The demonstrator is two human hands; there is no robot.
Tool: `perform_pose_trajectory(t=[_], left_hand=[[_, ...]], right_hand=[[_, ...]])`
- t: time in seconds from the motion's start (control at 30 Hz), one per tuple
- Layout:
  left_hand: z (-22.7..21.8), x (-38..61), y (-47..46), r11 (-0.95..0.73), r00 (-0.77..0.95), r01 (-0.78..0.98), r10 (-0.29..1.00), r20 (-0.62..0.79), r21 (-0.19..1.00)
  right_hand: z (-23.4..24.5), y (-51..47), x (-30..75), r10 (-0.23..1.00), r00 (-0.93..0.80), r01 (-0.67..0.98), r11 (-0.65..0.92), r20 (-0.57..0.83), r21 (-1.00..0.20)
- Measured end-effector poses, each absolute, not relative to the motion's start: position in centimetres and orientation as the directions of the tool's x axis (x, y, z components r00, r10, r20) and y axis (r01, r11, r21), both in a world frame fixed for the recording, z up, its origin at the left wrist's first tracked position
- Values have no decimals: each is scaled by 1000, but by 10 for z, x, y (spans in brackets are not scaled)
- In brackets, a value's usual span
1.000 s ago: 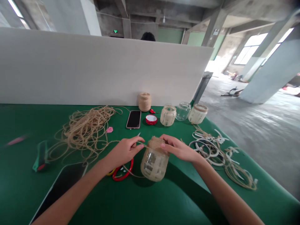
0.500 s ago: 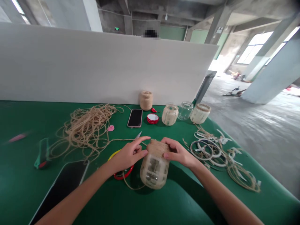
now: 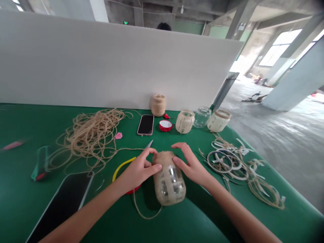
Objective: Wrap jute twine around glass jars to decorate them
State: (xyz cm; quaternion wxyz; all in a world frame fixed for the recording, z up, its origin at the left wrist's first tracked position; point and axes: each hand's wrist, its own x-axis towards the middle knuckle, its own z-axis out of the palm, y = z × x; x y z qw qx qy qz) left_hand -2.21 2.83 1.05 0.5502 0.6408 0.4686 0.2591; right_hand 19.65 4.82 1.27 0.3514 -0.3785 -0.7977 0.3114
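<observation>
A glass jar [image 3: 169, 182] lies on the green table between my hands, its neck wound with jute twine and its body patched with pale wrapping. My left hand [image 3: 138, 168] presses against the wound neck from the left, and my right hand [image 3: 189, 163] cups it from the right. A loose twine strand [image 3: 146, 216] loops below the jar. A small blade tip [image 3: 149, 144] sticks up just past my left fingers. A yellow hoop [image 3: 124, 167] and a red hoop [image 3: 133, 191] lie partly under my left hand.
A tangled twine pile [image 3: 91, 138] and a dark tablet [image 3: 63, 202] lie left. Ahead stand a phone [image 3: 145, 125], a red lid [image 3: 165, 125], a twine ball [image 3: 158, 105] and several jars [image 3: 202, 117]. White strips and rings [image 3: 227, 162] lie right, before a white partition [image 3: 113, 60].
The jar has rolled and tilted, its base now pointing toward the lower right. My fingers have spread wider on its neck. The yellow hoop shows more, and the view has tilted slightly.
</observation>
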Motion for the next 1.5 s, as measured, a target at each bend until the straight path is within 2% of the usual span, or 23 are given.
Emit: perform_pose_trajectory(t=[0.13, 0.27, 0.37, 0.47, 0.57, 0.63, 0.73, 0.83, 1.0, 1.07, 1.13, 1.37, 1.5], left_hand=[[10, -16, 24, 91, 290, 372, 934, -209, 924], [11, -9, 21, 118, 203, 378, 957, -206, 918], [9, -7, 20, 112, 194, 353, 963, -190, 929], [7, -6, 19, 78, 204, 327, 967, -151, 942], [8, -3, 15, -29, 219, 311, 975, -42, 950], [9, 1, 13, -119, 230, 368, 973, 34, 922], [9, 5, 9, -229, 253, 505, 961, 111, 832], [1, 5, 7, -331, 289, 619, 939, 185, 712], [-23, 0, 9, -579, 428, 754, 791, 437, 310], [-28, -1, 9, -614, 471, 761, 745, 473, 209], [-28, -1, 9, -635, 503, 757, 717, 483, 154], [-21, -3, 8, -629, 557, 777, 686, 468, -4], [-19, -5, 8, -616, 574, 786, 689, 442, -60]], right_hand=[[30, 37, 194, 876, -295, 572, 483, 382, -664], [45, 5, 181, 875, -378, 747, 481, 302, -459], [46, -11, 171, 861, -441, 791, 506, 252, -344], [43, -9, 171, 873, -444, 789, 488, 202, -373], [42, 7, 181, 869, -453, 730, 490, 200, -476], [40, 21, 189, 860, -471, 677, 495, 196, -545], [32, 36, 197, 834, -504, 608, 527, 224, -594], [26, 41, 199, 814, -511, 595, 567, 276, -569], [24, 33, 193, 787, -497, 712, 611, 365, -347], [23, 30, 190, 793, -487, 765, 589, 366, -260], [21, 28, 188, 804, -481, 790, 570, 349, -225], [11, 36, 190, 820, -427, 750, 557, 381, -357], [14, 38, 190, 874, -352, 725, 481, 336, -493]])
